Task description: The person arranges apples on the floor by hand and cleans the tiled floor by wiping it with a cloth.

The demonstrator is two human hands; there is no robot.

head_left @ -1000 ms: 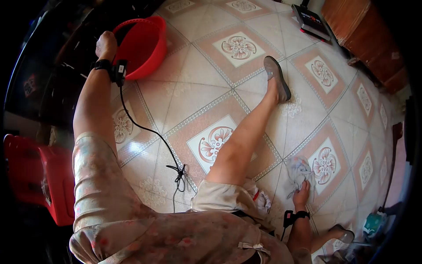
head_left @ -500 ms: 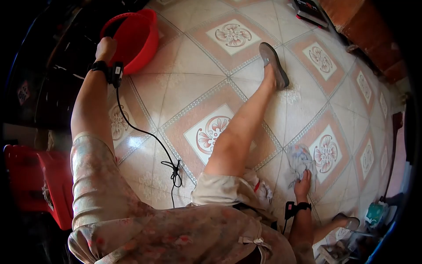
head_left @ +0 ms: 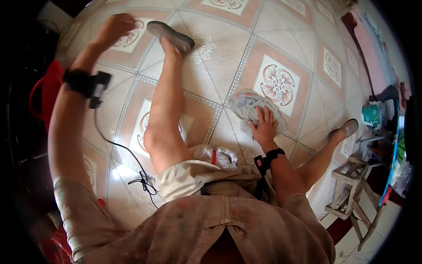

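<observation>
My right hand (head_left: 265, 127) lies on a bunched grey-white cloth (head_left: 251, 104) on the tiled floor. Its fingers are stretched out and spread over the cloth, pressing from above. Raised at the upper left, my left hand (head_left: 116, 30) is somewhat blurred, its fingers curled together with nothing visible in them. Below that hand, a red plastic basin (head_left: 52, 90) shows at the left edge, partly covered by my forearm. Each wrist wears a black strap with a small device, and a black cable runs from the left one.
My shod foot (head_left: 170, 37) is stretched ahead on the patterned tiles. At right stand a wooden stool (head_left: 351, 189) and a green-and-white package (head_left: 372, 115). A white bundle (head_left: 224, 157) with a red band lies by my shorts. Dark furniture borders the left side.
My view has turned to the right. My left hand has let go of the red basin's rim and come away from it. My right hand remains on the cloth, now with fingers spread.
</observation>
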